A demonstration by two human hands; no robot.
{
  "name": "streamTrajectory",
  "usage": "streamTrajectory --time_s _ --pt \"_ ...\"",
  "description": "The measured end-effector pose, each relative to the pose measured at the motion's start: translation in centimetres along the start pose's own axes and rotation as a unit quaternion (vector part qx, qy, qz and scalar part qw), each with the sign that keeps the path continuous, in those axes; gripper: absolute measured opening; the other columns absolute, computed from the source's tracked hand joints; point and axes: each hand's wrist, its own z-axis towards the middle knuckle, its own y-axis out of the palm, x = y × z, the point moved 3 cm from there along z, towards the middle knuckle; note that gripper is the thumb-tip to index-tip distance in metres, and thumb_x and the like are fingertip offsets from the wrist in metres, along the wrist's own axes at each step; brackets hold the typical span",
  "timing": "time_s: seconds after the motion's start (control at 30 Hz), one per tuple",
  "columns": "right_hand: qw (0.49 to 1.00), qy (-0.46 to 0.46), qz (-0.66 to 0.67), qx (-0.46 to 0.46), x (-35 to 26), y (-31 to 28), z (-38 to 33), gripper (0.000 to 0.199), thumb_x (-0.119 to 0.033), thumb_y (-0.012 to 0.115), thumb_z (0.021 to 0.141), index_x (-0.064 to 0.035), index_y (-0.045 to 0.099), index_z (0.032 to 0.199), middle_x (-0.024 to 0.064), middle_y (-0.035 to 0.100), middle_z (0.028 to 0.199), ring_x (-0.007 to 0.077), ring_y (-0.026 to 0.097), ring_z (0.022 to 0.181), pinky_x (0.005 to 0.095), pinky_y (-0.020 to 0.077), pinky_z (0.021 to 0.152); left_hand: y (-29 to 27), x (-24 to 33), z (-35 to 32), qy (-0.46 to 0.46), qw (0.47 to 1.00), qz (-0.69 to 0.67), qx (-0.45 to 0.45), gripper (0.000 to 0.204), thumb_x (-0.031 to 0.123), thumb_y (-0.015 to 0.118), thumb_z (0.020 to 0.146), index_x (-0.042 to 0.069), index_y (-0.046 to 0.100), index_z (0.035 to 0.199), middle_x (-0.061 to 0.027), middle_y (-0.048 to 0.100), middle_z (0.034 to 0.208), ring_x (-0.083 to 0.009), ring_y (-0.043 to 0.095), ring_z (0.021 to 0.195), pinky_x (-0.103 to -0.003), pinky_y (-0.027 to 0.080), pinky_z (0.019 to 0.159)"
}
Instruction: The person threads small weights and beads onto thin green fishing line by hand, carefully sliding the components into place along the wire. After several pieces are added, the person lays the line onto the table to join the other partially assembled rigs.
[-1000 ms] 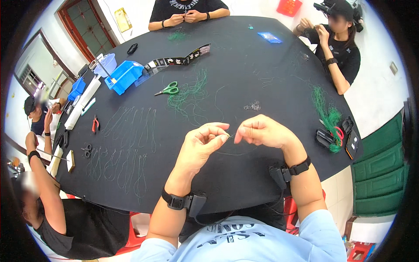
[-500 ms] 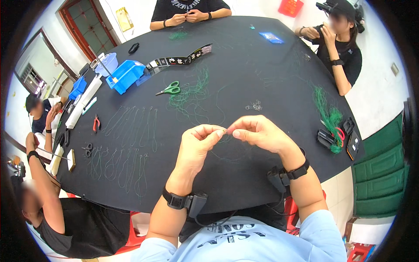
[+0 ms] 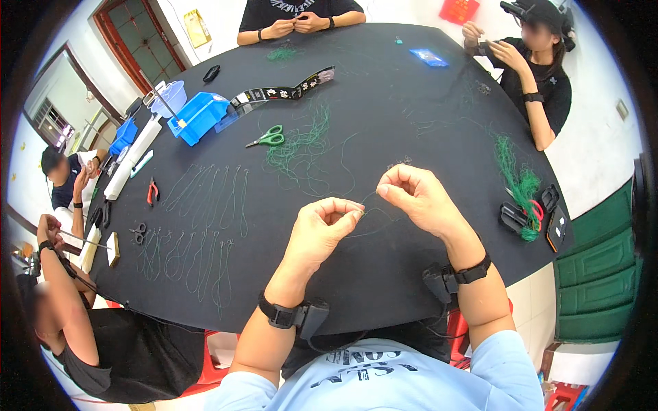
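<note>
Both hands up over the black round table [image 3: 411, 103], near its front edge. L hand [image 3: 319, 233] curled, thumb + index pinched on a thin green thread [image 3: 373, 222]; R hand [image 3: 418, 198] pinched on the same thread just right of it, fingertips of the two hands close but not touching. Thread runs betw the pinches and loops down loose onto the table below them; too fine to tell if there's a knot or hook on it. Both wrists w/ black straps carrying small black units. Around: rows of finished green thread loops [image 3: 205, 205] laid out left of the L hand, 2nd batch nearer the table edge. Green-handled scissors [image 3: 267, 137] beyond, touching a tangled pile of green thread [image 3: 301, 140]. Blue bin [image 3: 199, 116] far left, clear tub just beside it, folded black printed strip [image 3: 281, 89] behind. Red-handled pliers [image 3: 151, 192] and small grey scissors [image 3: 138, 231] at left edge. R side: bunch of bright green thread [image 3: 521, 178] next to black clips/cases [image 3: 514, 218]. Other ppl seated round the table: one at far side w/ hands together, one far right w/ hands raised, two at left, nearest w/ an arm on the table edge.
</note>
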Motion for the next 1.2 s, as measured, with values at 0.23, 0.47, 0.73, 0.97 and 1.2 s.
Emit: streamTrajectory --time_s 0.23,0.47,0.73,0.97,1.2 --pt "1.000 0.000 0.002 0.009 0.6 0.3 0.0 0.016 -0.018 0.064 0.088 -0.0026 0.063 0.089 -0.0042 0.056 0.074 0.0031 0.050 0.067 0.0206 0.0430 0.059 0.3 -0.1 -0.1 -0.001 1.000 -0.005 -0.005 0.009 0.007 0.065 0.085 0.002 0.067 0.092 -0.0050 0.066 0.099 -0.0076 0.057 0.086 -0.022 0.045 0.077" --pt "0.995 -0.046 -0.086 0.020 0.5 0.6 -0.1 0.014 -0.017 0.067 0.084 -0.0032 0.063 0.085 -0.0024 0.051 0.069 0.0050 0.047 0.062 0.0222 0.0412 0.056 0.3 -0.1 -0.1 -0.003 1.000 -0.008 -0.007 0.010 0.008 0.065 0.085 0.002 0.067 0.093 -0.0042 0.066 0.096 -0.0064 0.056 0.083 -0.021 0.044 0.074" --pt "0.993 -0.044 -0.107 -0.012 0.0 0.6 -0.3 0.015 -0.016 0.067 0.083 -0.0017 0.063 0.085 -0.0014 0.052 0.071 0.0059 0.048 0.063 0.0230 0.0421 0.057 0.0 0.3 -0.2 0.013 1.000 -0.012 -0.004 0.012 0.010 0.067 0.085 0.002 0.068 0.094 -0.0013 0.066 0.089 -0.0053 0.056 0.078 -0.019 0.044 0.070" --pt "0.995 -0.016 -0.076 -0.054 1.1 0.3 0.1 0.014 -0.014 0.066 0.086 -0.0015 0.062 0.088 -0.0022 0.056 0.074 0.0045 0.049 0.066 0.0214 0.0421 0.059 0.0 0.5 -0.1 0.003 0.999 -0.031 0.006 0.015 0.012 0.068 0.085 0.001 0.066 0.095 -0.0010 0.065 0.086 -0.0043 0.054 0.074 -0.019 0.042 0.067" --pt "0.992 0.033 0.073 -0.096 3.2 2.4 0.5 0.014 -0.015 0.064 0.089 -0.0018 0.061 0.093 -0.0025 0.060 0.083 0.0038 0.053 0.075 0.0203 0.0434 0.065 -0.8 0.4 0.0 0.052 0.997 -0.041 0.036 0.016 0.013 0.068 0.086 0.001 0.066 0.095 -0.0012 0.065 0.086 -0.0058 0.056 0.075 -0.020 0.044 0.069"
